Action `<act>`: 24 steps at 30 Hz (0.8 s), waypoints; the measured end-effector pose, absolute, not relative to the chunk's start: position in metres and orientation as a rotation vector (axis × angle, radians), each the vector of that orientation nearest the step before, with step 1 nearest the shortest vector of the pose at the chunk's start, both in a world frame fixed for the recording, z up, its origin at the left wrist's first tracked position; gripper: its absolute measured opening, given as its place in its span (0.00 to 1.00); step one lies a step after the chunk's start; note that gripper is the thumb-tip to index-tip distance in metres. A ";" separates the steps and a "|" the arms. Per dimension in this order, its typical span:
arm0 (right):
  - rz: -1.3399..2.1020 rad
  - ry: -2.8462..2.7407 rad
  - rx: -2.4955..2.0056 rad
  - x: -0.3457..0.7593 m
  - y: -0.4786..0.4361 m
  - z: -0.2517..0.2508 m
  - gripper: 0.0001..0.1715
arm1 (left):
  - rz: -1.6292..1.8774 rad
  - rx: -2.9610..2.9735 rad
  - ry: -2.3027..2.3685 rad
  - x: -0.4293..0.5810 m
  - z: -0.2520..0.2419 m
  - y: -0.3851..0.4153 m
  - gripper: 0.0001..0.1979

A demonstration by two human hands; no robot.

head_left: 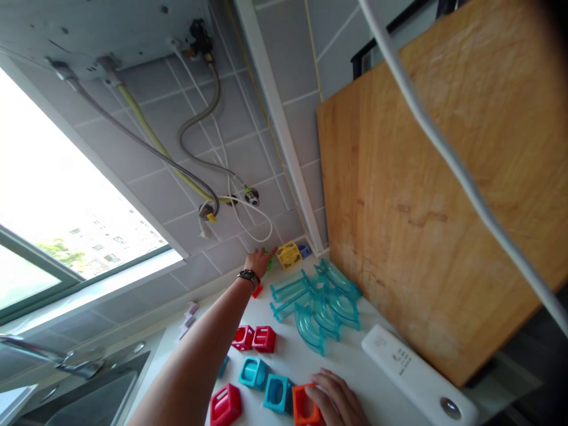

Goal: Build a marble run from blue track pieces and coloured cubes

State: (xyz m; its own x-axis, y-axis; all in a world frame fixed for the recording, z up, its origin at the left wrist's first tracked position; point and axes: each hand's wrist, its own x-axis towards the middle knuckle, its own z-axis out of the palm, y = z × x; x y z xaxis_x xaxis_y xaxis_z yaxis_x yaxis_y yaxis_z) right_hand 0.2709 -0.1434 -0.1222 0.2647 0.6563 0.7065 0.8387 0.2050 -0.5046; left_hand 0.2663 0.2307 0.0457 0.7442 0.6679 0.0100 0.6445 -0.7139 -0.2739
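My left hand [258, 262] reaches to the back of the white counter, its fingers closed around a small green block [268, 261] that they partly hide. Just right of it is a yellow openwork cube block [289, 255], with a blue-purple block [304, 250] beside that. Close to me, my right hand [339, 397] curls its fingers over the right edge of an orange cube block [305, 406]; its thumb is hidden. Left of the orange one are two turquoise cube blocks [278, 393]. Red cube blocks [264, 339] lie farther back, and another red block [225, 406] is at the near left.
Clear turquoise track pieces [326, 305] lie grouped by a large wooden board [435, 195] leaning on the right. A white power strip-like device [417, 376] rests along its foot. At left are the sink [97, 402] and faucet [66, 361]. A white cable [437, 139] crosses in front.
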 end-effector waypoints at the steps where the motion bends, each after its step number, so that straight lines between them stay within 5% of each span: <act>1: -0.229 -1.478 -1.493 0.272 -0.144 -0.121 0.22 | 0.115 -2.693 -1.023 0.265 0.050 0.231 0.36; 8: -0.203 -1.489 -1.461 0.278 -0.150 -0.109 0.26 | -0.106 -2.713 -1.071 0.223 0.090 0.209 0.39; 17: -0.076 -1.425 -1.440 0.279 -0.162 -0.087 0.27 | -1.377 -2.664 -1.207 0.106 0.093 0.125 0.29; 24: 0.077 -1.372 -1.509 0.276 -0.168 -0.077 0.20 | -1.538 -2.746 -1.386 0.078 0.077 0.086 0.29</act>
